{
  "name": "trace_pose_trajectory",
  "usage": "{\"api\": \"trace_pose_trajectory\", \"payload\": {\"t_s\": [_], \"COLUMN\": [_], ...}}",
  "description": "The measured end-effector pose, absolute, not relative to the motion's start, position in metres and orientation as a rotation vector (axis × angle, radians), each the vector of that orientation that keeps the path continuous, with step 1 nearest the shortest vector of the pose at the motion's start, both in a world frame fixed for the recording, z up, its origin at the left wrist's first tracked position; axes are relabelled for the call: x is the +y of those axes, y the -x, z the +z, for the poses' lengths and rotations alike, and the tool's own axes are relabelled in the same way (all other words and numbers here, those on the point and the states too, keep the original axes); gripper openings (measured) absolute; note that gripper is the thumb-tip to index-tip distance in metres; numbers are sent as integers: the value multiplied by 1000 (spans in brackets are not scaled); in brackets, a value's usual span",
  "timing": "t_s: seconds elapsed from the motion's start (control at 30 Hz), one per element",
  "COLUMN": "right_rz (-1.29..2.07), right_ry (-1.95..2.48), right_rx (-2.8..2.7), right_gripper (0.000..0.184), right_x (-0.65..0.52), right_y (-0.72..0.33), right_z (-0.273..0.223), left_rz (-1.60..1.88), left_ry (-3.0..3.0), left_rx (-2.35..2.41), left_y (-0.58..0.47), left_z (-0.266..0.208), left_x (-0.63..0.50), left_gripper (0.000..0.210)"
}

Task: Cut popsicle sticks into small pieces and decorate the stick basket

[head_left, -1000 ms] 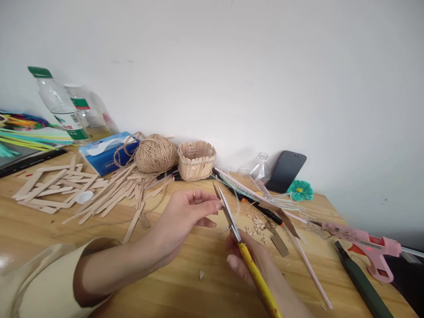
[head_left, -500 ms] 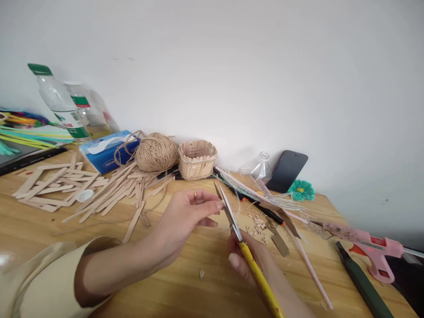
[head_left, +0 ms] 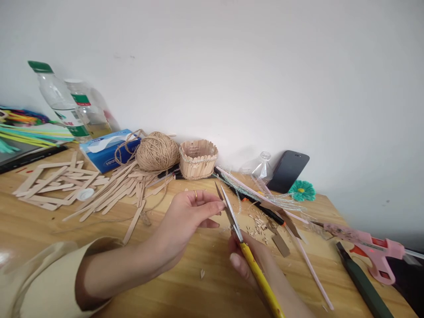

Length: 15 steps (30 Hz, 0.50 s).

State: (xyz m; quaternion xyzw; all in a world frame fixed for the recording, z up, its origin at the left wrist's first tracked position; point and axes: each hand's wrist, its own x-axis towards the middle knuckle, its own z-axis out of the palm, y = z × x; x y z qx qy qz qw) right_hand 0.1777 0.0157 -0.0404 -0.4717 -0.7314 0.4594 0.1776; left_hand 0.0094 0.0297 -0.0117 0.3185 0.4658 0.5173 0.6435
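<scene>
Yellow-handled scissors [head_left: 260,280] are in my right hand [head_left: 248,260], their blades slightly parted and pointing up and away. My left hand [head_left: 188,218], with a ring on one finger, has its thumb and forefinger pinched together right beside the blades. Whatever those fingertips hold is too small or hidden to make out. Beyond my hands stands a small basket [head_left: 198,167] of short wooden stick pieces with a glittery trim. Small wood clippings [head_left: 260,225] lie scattered on the wooden table [head_left: 165,287] to the right of the blades.
Left are a twine ball [head_left: 157,151], craft sticks [head_left: 115,192], a blue tissue pack [head_left: 114,154] and plastic bottles [head_left: 64,106]. Right are a phone [head_left: 288,171], a turquoise flower [head_left: 302,191], pipe cleaners [head_left: 265,194], a pink glue gun [head_left: 367,245] and a dark green tool [head_left: 361,278].
Almost nothing differs. The whole view has shifted very slightly; both hands and the scissors keep the same pose.
</scene>
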Motion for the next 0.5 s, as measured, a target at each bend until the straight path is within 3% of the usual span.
{"api": "trace_pose_trajectory", "payload": {"t_s": [0.5], "right_rz": [1299], "right_ry": [1350], "right_rx": [-1978], "right_gripper": [58], "right_x": [14], "right_y": [-175], "right_z": [-43], "left_rz": [1199], "left_ry": [-710], "left_rx": [1038], "left_y": [-10], "left_z": [-13], "left_x": [30], "left_gripper": [6]}}
